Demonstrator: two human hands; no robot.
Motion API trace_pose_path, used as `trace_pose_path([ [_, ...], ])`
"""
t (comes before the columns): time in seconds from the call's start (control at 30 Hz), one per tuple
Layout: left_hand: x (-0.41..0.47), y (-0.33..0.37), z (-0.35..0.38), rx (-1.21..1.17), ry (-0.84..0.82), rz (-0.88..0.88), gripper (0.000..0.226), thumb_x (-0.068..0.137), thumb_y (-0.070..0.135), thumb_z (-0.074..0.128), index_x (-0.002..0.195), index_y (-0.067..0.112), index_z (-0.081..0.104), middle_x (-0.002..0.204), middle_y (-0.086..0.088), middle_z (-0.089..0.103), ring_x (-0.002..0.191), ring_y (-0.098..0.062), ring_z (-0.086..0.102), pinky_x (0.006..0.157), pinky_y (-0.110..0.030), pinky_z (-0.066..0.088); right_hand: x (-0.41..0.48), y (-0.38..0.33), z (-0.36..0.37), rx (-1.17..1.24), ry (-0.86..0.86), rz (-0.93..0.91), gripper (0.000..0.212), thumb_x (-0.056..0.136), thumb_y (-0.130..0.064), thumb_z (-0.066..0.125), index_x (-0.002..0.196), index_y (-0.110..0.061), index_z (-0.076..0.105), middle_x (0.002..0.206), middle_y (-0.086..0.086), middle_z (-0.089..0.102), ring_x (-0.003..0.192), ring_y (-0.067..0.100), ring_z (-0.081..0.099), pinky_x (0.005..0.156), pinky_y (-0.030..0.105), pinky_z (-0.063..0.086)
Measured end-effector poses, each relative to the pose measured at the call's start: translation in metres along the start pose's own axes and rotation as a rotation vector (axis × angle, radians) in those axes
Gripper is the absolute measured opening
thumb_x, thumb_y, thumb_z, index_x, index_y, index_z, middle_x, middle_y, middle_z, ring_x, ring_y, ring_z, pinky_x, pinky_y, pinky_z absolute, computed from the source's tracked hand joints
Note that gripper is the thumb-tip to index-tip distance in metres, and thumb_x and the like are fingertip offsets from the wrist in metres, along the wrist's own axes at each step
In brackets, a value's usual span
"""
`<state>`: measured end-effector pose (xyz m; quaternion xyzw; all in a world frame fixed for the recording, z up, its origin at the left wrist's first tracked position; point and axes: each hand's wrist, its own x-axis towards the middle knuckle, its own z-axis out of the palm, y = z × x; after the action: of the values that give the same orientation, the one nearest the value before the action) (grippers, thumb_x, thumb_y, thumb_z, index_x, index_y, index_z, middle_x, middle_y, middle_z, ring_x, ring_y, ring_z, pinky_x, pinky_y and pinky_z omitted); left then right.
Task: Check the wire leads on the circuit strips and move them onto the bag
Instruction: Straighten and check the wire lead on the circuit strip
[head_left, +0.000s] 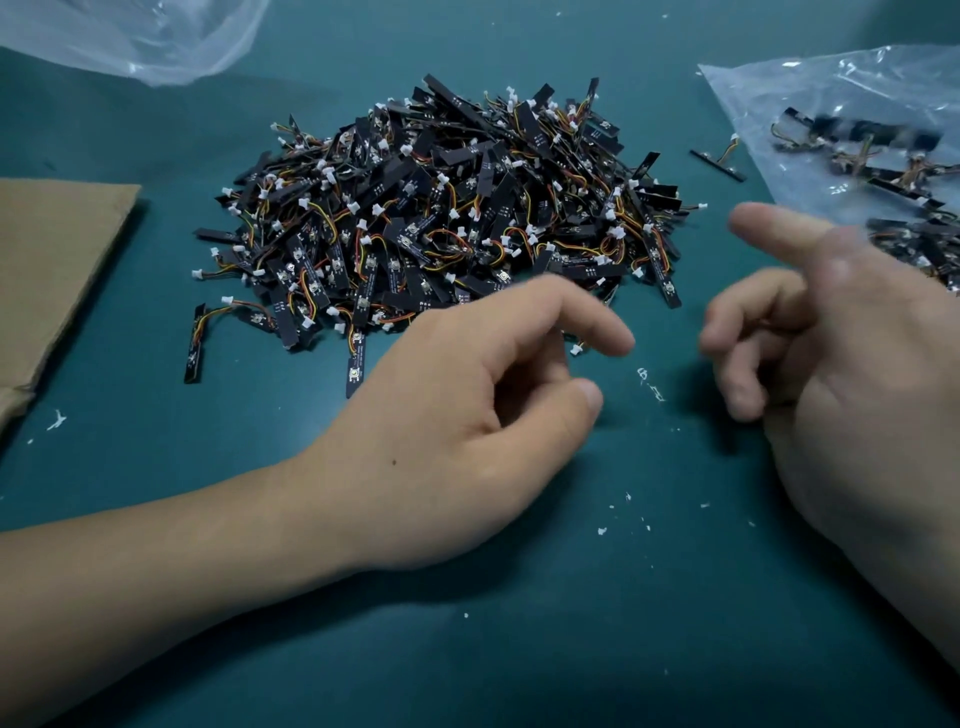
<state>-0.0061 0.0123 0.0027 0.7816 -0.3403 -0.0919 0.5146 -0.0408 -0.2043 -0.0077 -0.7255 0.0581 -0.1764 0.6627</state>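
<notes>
Far left, a cardboard sheet. Centre, the pile of circuit strips sits on the tabletop, wires tangled. Just before its near edge is the left hand, fingers loosely curled, holding nothing. The right hand, blurred, is likewise loose and empty, forefinger extended. A stray strip lies just beside the bag, which carries sorted strips. Risks: a strip pulled from the tangle may drag its neighbours and strain a lead; a hasty drop may land short of the bag.
</notes>
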Motion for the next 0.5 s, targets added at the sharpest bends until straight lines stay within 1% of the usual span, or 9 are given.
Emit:
trace_pose_path([
  [0.03,-0.001,0.001,0.001,0.099,0.007,0.041,0.020,0.091,0.012,0.061,0.108,0.021,0.067,0.075,0.010,0.056,0.069,-0.013,0.054,0.067,-0.019,0.041,-0.001,0.001,0.001,-0.031,0.000,-0.017,0.033,0.106,-0.037,0.041,0.115,-0.024,0.070,0.065,0.003,0.065,0.039,0.015,0.046,0.043,0.020,0.036],
  [0.07,-0.002,0.002,0.002,0.211,0.006,0.081,0.020,0.090,0.013,0.063,0.106,0.021,0.069,0.089,0.011,0.059,0.082,-0.011,0.057,0.077,-0.021,0.043,-0.004,0.002,0.001,-0.086,-0.035,-0.043,0.030,0.106,-0.032,0.044,0.114,-0.024,0.072,0.064,0.003,0.066,0.041,0.014,0.047,0.044,0.019,0.037],
  [0.13,-0.004,0.001,0.004,0.409,-0.018,0.125,0.020,0.089,0.020,0.063,0.107,0.025,0.071,0.119,0.009,0.060,0.109,-0.014,0.054,0.097,-0.034,0.040,-0.013,0.000,0.005,-0.220,-0.155,-0.118,0.024,0.103,-0.028,0.052,0.105,-0.026,0.076,0.062,0.003,0.065,0.044,0.010,0.049,0.047,0.016,0.040],
  [0.2,-0.005,0.001,0.005,0.560,-0.075,0.121,0.023,0.089,0.031,0.059,0.108,0.033,0.070,0.134,0.014,0.055,0.122,-0.017,0.046,0.101,-0.044,0.035,-0.020,-0.002,0.008,-0.339,-0.262,-0.201,0.020,0.101,-0.030,0.055,0.100,-0.028,0.075,0.061,-0.002,0.064,0.048,0.010,0.055,0.052,0.012,0.040],
  [0.27,-0.005,0.000,0.006,0.627,-0.134,0.113,0.025,0.089,0.037,0.055,0.110,0.037,0.067,0.133,0.021,0.054,0.124,-0.015,0.044,0.100,-0.044,0.032,-0.023,-0.003,0.009,-0.429,-0.294,-0.257,0.019,0.100,-0.030,0.055,0.099,-0.030,0.074,0.063,-0.006,0.063,0.052,0.010,0.059,0.055,0.010,0.040],
  [0.33,-0.006,0.000,0.006,0.628,-0.143,0.114,0.026,0.089,0.037,0.054,0.112,0.036,0.067,0.129,0.021,0.056,0.124,-0.014,0.046,0.099,-0.042,0.032,-0.023,-0.002,0.009,-0.470,-0.264,-0.280,0.018,0.100,-0.029,0.055,0.097,-0.032,0.073,0.066,-0.008,0.064,0.055,0.012,0.059,0.055,0.013,0.040],
  [0.4,-0.005,-0.001,0.006,0.611,-0.122,0.128,0.025,0.090,0.032,0.057,0.113,0.032,0.068,0.126,0.018,0.059,0.122,-0.014,0.049,0.097,-0.038,0.034,-0.022,-0.002,0.008,-0.473,-0.202,-0.263,0.015,0.099,-0.027,0.058,0.097,-0.033,0.072,0.073,-0.008,0.066,0.060,0.016,0.058,0.057,0.017,0.041],
  [0.47,-0.003,-0.004,0.007,0.580,-0.102,0.162,0.022,0.092,0.022,0.062,0.111,0.026,0.070,0.118,0.013,0.063,0.115,-0.015,0.053,0.092,-0.035,0.038,-0.021,0.000,0.007,-0.465,-0.143,-0.233,0.014,0.096,-0.024,0.061,0.098,-0.034,0.070,0.078,-0.010,0.066,0.065,0.015,0.057,0.062,0.015,0.041],
  [0.5,-0.002,-0.005,0.007,0.547,-0.094,0.178,0.021,0.091,0.016,0.064,0.109,0.024,0.072,0.113,0.011,0.065,0.110,-0.017,0.056,0.090,-0.037,0.042,-0.020,0.001,0.007,-0.474,-0.126,-0.223,0.014,0.095,-0.022,0.062,0.099,-0.033,0.069,0.081,-0.012,0.066,0.067,0.013,0.057,0.063,0.013,0.040],
])
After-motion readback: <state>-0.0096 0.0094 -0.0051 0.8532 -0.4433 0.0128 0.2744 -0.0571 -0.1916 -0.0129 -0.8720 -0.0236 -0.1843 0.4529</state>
